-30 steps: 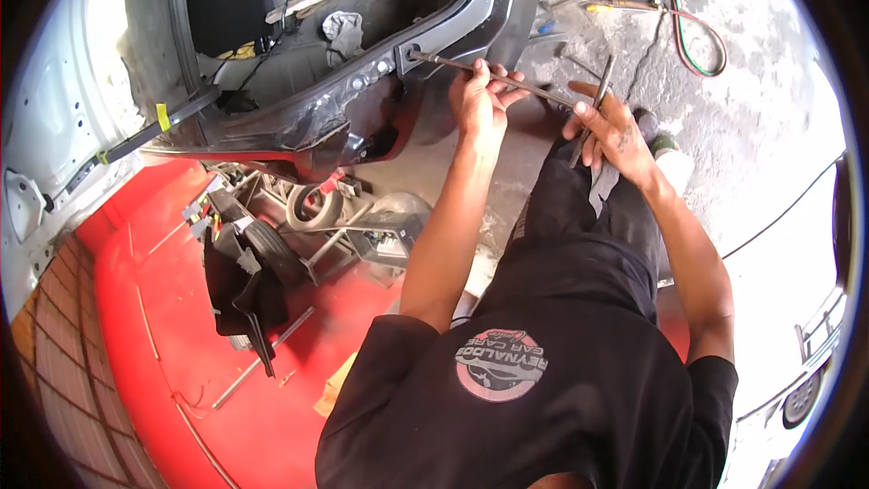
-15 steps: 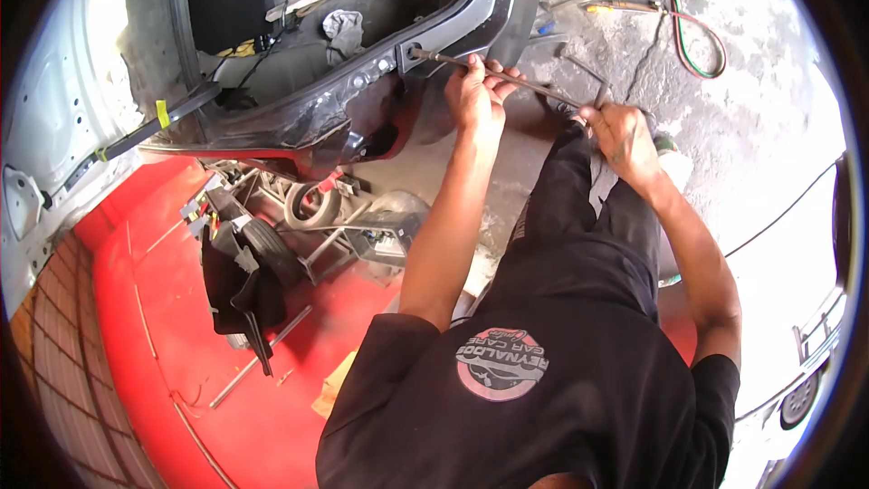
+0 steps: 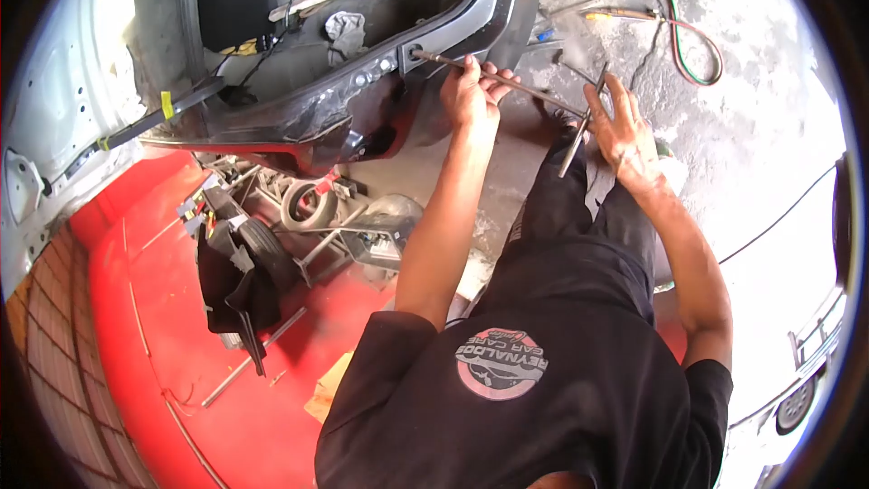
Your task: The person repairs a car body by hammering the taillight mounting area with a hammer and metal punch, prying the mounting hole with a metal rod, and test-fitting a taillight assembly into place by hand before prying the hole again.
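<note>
A long T-handle wrench (image 3: 536, 91) runs from a small metal bracket (image 3: 410, 55) at the edge of the car body to its crossbar in front of my legs. Its far tip sits at the bracket. My left hand (image 3: 472, 98) steadies the shaft between thumb and fingers, not far from that tip. At the near end, my right hand (image 3: 625, 134) is on the crossbar, thumb on one side and fairly straight fingers on the other. The crossbar slants across my legs, its lower end free. The wrench's contact inside the bracket is too small to make out.
The dark car body (image 3: 299, 127) with its open boot is ahead, a crumpled cloth (image 3: 345, 34) inside. Metal tools and a red-green hose (image 3: 697, 72) lie on the concrete floor. Wheels, frames and a black panel (image 3: 237, 281) stand on the red floor to the left.
The crossbar has turned and now shows at a steep slant. My right hand has gone from a closed grip to straighter fingers. My left hand stays on the shaft, almost unmoved.
</note>
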Tool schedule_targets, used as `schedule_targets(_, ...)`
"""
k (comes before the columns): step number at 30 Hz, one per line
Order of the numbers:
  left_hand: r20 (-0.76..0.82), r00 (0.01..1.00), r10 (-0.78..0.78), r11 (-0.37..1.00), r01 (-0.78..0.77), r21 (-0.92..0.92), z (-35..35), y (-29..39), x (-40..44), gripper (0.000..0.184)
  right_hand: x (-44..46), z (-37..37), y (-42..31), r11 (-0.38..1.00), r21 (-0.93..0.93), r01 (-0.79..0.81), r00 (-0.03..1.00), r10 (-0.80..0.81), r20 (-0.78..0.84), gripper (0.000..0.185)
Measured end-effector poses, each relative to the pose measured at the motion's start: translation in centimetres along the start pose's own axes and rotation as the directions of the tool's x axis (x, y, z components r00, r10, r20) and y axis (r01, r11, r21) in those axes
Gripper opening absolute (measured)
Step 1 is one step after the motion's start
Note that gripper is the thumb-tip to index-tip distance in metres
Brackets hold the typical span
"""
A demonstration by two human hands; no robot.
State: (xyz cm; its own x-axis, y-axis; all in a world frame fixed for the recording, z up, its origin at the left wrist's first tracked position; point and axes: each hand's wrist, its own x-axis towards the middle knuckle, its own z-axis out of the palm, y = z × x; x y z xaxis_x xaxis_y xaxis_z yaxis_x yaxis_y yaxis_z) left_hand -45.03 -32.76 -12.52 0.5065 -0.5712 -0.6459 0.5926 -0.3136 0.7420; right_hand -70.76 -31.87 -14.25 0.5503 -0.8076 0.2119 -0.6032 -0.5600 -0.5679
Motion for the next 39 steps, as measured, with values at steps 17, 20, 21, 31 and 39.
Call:
schedule_targets(17, 0.019, 1.000, 0.015, 1.000, -0.014, -0.011, -1.1, 0.2, 1.3, 0.019, -0.6, -0.8, 0.4, 0.996, -0.091, 0.004, 1.000, -0.001, 0.030, 0.080)
schedule_targets(20, -0.013, 1.000, 0.008, 1.000, -0.008, 0.000, -0.3, 0.5, 1.1, 0.018, 0.5, -1.3, 1.0, 0.995, -0.090, 0.041, 0.998, -0.046, -0.051, 0.083)
schedule_targets(21, 0.004, 1.000, 0.006, 0.999, -0.006, -0.039, -0.4, 0.6, 1.1, 0.018, 1.0, -1.4, 0.9, 0.995, -0.080, 0.065, 0.994, -0.072, -0.082, 0.084)
schedule_targets(31, -0.024, 0.999, 0.029, 1.000, -0.029, 0.000, 0.1, 1.3, 1.4, 0.015, 1.1, 0.7, 0.9, 0.992, 0.127, -0.013, 0.993, -0.003, 0.120, 0.035)
schedule_targets(39, -0.053, 0.999, 0.007, 1.000, -0.006, 0.012, -0.5, 1.0, 1.9, 0.013, 0.1, -0.4, -1.2, 0.714, 0.536, -0.450, 0.890, 0.404, 0.210, 0.027)
